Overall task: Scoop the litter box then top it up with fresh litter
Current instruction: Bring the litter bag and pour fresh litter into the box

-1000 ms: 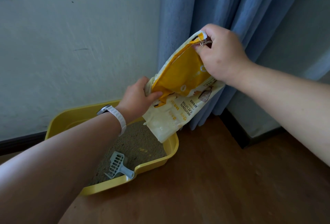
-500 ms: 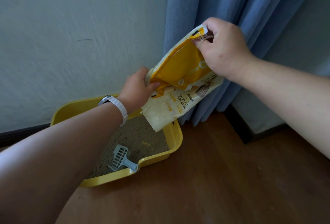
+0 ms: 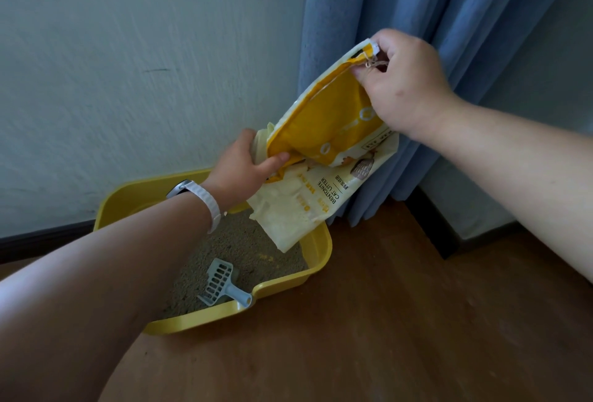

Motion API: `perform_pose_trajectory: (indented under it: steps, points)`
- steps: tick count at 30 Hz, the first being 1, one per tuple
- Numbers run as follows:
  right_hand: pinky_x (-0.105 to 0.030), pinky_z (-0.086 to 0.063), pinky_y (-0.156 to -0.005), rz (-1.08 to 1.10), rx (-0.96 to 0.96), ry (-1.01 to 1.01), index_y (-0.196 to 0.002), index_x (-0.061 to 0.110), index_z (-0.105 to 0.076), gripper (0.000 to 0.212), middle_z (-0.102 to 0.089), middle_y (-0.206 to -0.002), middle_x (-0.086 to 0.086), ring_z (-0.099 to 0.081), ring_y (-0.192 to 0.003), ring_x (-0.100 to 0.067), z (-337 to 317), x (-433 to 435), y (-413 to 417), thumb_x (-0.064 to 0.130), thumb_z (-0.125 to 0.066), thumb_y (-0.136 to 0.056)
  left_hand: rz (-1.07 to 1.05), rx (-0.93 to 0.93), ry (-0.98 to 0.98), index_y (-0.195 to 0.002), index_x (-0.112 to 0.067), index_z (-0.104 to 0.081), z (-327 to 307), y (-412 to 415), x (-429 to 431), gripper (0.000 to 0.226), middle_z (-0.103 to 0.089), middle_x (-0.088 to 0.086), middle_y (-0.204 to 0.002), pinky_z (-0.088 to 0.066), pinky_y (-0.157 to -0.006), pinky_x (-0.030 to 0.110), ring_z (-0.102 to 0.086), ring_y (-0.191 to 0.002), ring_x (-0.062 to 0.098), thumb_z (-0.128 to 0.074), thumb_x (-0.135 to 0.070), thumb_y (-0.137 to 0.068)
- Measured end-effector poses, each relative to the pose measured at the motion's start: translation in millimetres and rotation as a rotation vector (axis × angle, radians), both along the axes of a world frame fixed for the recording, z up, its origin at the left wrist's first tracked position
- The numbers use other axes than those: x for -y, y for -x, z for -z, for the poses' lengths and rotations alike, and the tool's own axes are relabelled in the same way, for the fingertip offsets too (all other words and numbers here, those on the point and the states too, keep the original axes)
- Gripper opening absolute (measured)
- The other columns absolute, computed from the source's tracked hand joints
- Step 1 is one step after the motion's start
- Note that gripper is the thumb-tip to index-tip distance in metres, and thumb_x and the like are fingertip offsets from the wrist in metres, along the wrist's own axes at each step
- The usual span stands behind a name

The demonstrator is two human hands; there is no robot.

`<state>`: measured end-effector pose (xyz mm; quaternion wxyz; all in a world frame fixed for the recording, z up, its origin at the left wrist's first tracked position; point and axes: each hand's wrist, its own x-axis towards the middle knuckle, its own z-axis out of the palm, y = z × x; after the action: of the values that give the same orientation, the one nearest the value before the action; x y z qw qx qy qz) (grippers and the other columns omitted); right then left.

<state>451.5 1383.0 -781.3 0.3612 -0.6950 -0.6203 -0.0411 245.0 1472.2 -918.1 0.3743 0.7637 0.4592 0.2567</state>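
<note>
Standing on a brown wooden floor (image 3: 385, 321), a yellow litter box (image 3: 324, 251) sits close against a pale, roughly plastered wall (image 3: 144, 80) that has a dark skirting board (image 3: 41, 238) along its foot. A blue curtain (image 3: 417, 0) hangs in folds down to the floor just beside the box's far right corner. Both hands hold a yellow-and-cream litter bag (image 3: 324, 132) tilted above that corner, with its lower end hanging over the rim. The right hand (image 3: 407, 87) pinches the raised top corner. The left hand (image 3: 240, 170), a white band (image 3: 208, 202) on its wrist, grips the bag's lower left edge with the thumb across the front. Grey-brown litter (image 3: 244, 241) covers the bottom of the box. A grey slotted scoop (image 3: 221, 283) lies on the litter by the near rim, its handle pointing at a dip in that rim.
</note>
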Motion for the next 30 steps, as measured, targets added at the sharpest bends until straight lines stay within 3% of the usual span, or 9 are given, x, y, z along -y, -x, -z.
perform_pose_trajectory:
  steps: [7, 18, 27, 30]
  points:
    - [-0.036, -0.054, -0.073, 0.032, -0.027, 0.015, -0.099, 0.005, -0.062, 0.022, -0.066, -0.091, -0.005, -0.062, -0.085, -0.020, -0.9, 1.2, -1.1, 0.026, -0.058, -0.094, 0.011, -0.019, 0.048, -0.127, -0.025, -0.042, 4.7, 6.7, 2.2, 0.074, -0.058, -0.005, -0.109, -0.057, -0.081, 0.045, -0.062, -0.095, 0.015, -0.069, -0.067, -0.073]
    - [-0.017, -0.046, -0.063, 0.052, -0.048, -0.003, -0.102, 0.008, -0.062, 0.021, -0.062, -0.091, 0.001, -0.059, -0.084, -0.014, -2.1, 0.7, -4.8, 0.028, -0.057, -0.095, 0.000, 0.028, 0.070, -0.128, -0.024, -0.043, 0.0, 5.6, 2.8, 0.064, -0.059, -0.006, -0.108, -0.057, -0.077, 0.039, -0.062, -0.092, 0.012, -0.067, -0.058, -0.081]
    - [-0.035, -0.055, -0.074, 0.047, -0.029, -0.004, -0.101, 0.006, -0.061, 0.022, -0.066, -0.094, -0.005, -0.062, -0.087, -0.018, -0.2, 2.5, -3.2, 0.027, -0.057, -0.094, -0.010, 0.008, 0.034, -0.130, -0.024, -0.042, 0.2, 0.6, -0.1, 0.065, -0.055, -0.015, -0.100, -0.048, -0.066, 0.025, -0.057, -0.088, 0.002, -0.068, -0.058, -0.081]
    - [-0.036, -0.056, -0.076, 0.053, -0.029, -0.004, -0.101, 0.006, -0.062, 0.022, -0.066, -0.095, -0.005, -0.062, -0.087, -0.019, 0.1, 2.1, -4.6, 0.027, -0.058, -0.094, -0.019, -0.001, 0.012, -0.128, -0.023, -0.043, 0.5, -3.2, -3.1, 0.064, -0.055, -0.011, -0.100, -0.049, -0.067, 0.027, -0.057, -0.089, 0.005, -0.069, -0.057, -0.080]
